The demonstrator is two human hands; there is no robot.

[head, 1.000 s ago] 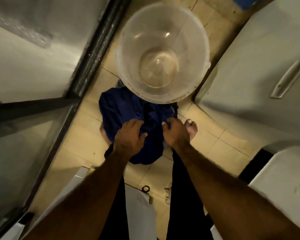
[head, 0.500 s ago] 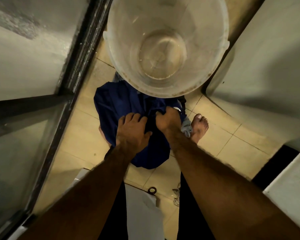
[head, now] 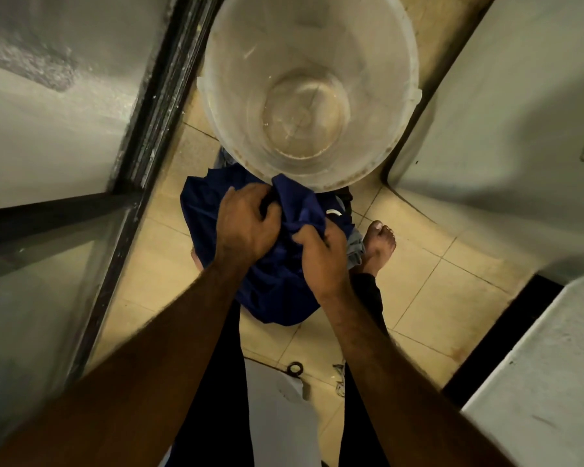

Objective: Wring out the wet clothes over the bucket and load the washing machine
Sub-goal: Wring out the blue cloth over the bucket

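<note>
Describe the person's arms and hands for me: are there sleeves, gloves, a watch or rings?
The left forearm and right forearm are bare down to the picture's lower edge, with fine hair and no sleeve in view. The left hand and right hand wear no gloves, and no watch, bracelet or ring shows. Below them are dark trousers and a bare foot.

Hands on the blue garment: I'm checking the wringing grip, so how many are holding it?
2. The left hand grips the blue garment near the bucket; the right hand grips a fold just beside it. Neither is hidden.
</note>
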